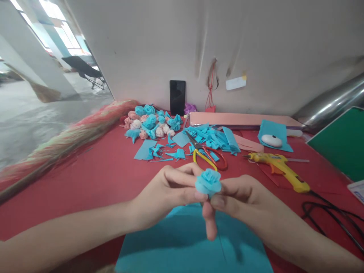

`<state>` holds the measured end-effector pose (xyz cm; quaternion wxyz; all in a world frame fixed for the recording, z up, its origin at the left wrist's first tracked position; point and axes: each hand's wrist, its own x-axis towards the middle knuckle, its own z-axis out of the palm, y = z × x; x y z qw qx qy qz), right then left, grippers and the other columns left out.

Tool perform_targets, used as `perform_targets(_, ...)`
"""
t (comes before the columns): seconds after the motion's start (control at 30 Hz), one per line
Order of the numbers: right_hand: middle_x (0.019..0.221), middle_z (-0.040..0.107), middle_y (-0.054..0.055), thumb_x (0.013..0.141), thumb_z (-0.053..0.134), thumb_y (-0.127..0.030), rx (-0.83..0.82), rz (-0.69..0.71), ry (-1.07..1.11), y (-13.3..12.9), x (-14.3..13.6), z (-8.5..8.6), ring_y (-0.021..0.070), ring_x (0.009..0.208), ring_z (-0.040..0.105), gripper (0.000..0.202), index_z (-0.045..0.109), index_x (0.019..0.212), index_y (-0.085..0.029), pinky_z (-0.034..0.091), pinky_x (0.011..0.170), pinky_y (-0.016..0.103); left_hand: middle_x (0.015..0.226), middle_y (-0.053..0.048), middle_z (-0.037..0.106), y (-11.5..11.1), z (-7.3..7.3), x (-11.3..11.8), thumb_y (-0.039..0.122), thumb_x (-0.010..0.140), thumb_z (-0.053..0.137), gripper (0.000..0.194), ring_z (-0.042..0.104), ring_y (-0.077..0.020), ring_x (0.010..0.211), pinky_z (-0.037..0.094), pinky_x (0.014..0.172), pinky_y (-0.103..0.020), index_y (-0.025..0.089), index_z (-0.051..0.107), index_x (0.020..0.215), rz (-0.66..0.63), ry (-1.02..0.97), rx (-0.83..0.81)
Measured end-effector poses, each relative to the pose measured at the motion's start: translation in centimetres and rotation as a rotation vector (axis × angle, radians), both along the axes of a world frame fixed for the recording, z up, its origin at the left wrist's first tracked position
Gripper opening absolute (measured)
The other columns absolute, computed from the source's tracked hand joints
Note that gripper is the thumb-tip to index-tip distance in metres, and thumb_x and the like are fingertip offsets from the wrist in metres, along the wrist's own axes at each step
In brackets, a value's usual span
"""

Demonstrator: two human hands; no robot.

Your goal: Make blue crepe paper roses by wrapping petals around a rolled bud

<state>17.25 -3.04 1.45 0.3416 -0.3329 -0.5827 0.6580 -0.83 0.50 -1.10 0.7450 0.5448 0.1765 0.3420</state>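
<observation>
A small blue crepe-paper flower (pixel 208 182) with ruffled petals is held up between both hands, over the red table. My left hand (pixel 173 187) pinches its base from the left, thumb and fingers closed. From the right, my right hand (pixel 246 197) pinches the same base, its thumb just below the petals. One finger points downward beneath the flower. Under the hands lies a large blue paper sheet (pixel 193 242). Just behind them rest scissors (pixel 203 149) with one yellow and one red handle, their blades over cut blue paper pieces (pixel 213 136).
Several blue, pink and white paper flowers (pixel 150 121) are heaped at the back left. A black phone (pixel 178 96) leans on the wall. To the right lie a yellow glue gun (pixel 280 168) with a black cord, a white mouse-shaped object (pixel 271 140) and a green board (pixel 341 140).
</observation>
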Motion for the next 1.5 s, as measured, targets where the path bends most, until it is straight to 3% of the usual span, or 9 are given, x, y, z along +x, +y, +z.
perform_targets(0.13,0.059,0.072,-0.005,0.089,0.056,-0.035,-0.121,0.103,0.144,0.4,0.0,-0.6,0.0106,0.072,0.067,0.023,0.074,0.078,-0.026,0.048,0.089,0.028,0.065,0.002,0.061,-0.1,0.1,0.3,0.03,0.077,0.071,0.007,0.051,-0.0083,0.061,0.044,0.059,-0.019,0.029,0.076,0.073,-0.026,-0.029,-0.055)
perform_targets(0.33,0.063,0.074,-0.004,0.087,0.058,-0.033,-0.067,0.037,0.171,0.0,-0.4,-1.1,0.011,0.073,0.068,0.02,0.074,0.079,-0.025,0.05,0.086,0.026,0.061,0.004,0.054,-0.3,0.2,0.5,0.031,0.075,0.073,0.009,0.051,-0.0058,0.053,0.047,0.06,-0.02,0.024,0.075,0.07,-0.043,-0.056,-0.107)
perform_targets(0.43,0.063,0.074,-0.003,0.087,0.057,-0.029,0.142,-0.114,0.053,-0.3,-0.7,-1.0,0.0106,0.069,0.067,0.02,0.074,0.078,-0.024,0.053,0.075,0.02,0.072,0.003,0.051,-0.4,0.2,0.6,0.03,0.077,0.071,0.012,0.056,-0.006,0.055,0.047,0.055,-0.02,0.022,0.075,0.069,-0.034,-0.067,-0.108)
perform_targets(0.53,0.065,0.071,-0.002,0.084,0.059,-0.019,0.542,-0.335,-0.166,-0.8,-0.9,-0.9,0.0088,0.061,0.064,0.02,0.072,0.068,-0.019,0.05,0.059,0.015,0.079,0.003,0.047,-0.5,0.1,0.7,0.021,0.08,0.068,0.012,0.058,-0.0053,0.059,0.05,0.061,-0.021,0.022,0.075,0.07,0.015,-0.084,-0.076)
perform_targets(0.67,0.061,0.066,0.001,0.086,0.055,-0.012,1.024,-0.48,-0.417,-1.4,-1.2,-1.2,0.0122,0.064,0.062,0.02,0.069,0.07,-0.014,0.05,0.062,0.022,0.073,0.002,0.048,-0.8,0.1,0.7,0.021,0.075,0.073,0.006,0.052,-0.0066,0.07,0.047,0.066,-0.015,0.023,0.076,0.07,0.129,-0.041,-0.015)
perform_targets(1.03,0.061,0.066,0.003,0.083,0.053,-0.004,1.363,-0.585,-0.575,-0.8,-1.0,-2.2,0.0166,0.065,0.058,0.016,0.064,0.076,-0.013,0.047,0.063,0.03,0.078,0.003,0.051,-0.7,-0.1,0.7,0.016,0.075,0.071,0.014,0.05,-0.0067,0.07,0.045,0.061,-0.015,0.027,0.075,0.067,0.178,0.004,-0.038)
perform_targets(1.2,0.063,0.067,0.004,0.08,0.055,-0.004,1.403,-0.589,-0.594,-0.6,-0.8,-1.7,0.0171,0.062,0.058,0.014,0.064,0.077,-0.014,0.047,0.061,0.03,0.078,0.002,0.052,-1.0,-0.5,0.9,0.02,0.078,0.07,0.012,0.051,-0.0079,0.071,0.047,0.065,-0.016,0.025,0.074,0.068,0.251,0.082,0.081)
perform_targets(1.37,0.058,0.063,0.002,0.083,0.052,-0.005,1.277,-0.618,-0.614,0.1,0.2,-1.0,0.0173,0.066,0.061,0.018,0.064,0.075,-0.016,0.045,0.062,0.03,0.086,-0.002,0.057,-0.6,-1.4,1.2,0.024,0.094,0.042,0.029,0.056,-0.0137,0.081,0.052,0.074,-0.025,0.024,0.056,0.119,0.236,0.47,0.515)
perform_targets(1.5,0.06,0.064,0.002,0.084,0.052,-0.006,1.259,-0.687,-0.627,1.3,1.1,-0.9,0.0168,0.068,0.063,0.021,0.06,0.069,-0.018,0.046,0.065,0.029,0.093,-0.006,0.061,0.3,-2.6,1.4,0.014,0.087,0.048,0.024,0.055,-0.0187,0.09,0.048,0.082,-0.032,0.019,0.068,0.098,0.089,0.651,0.793)
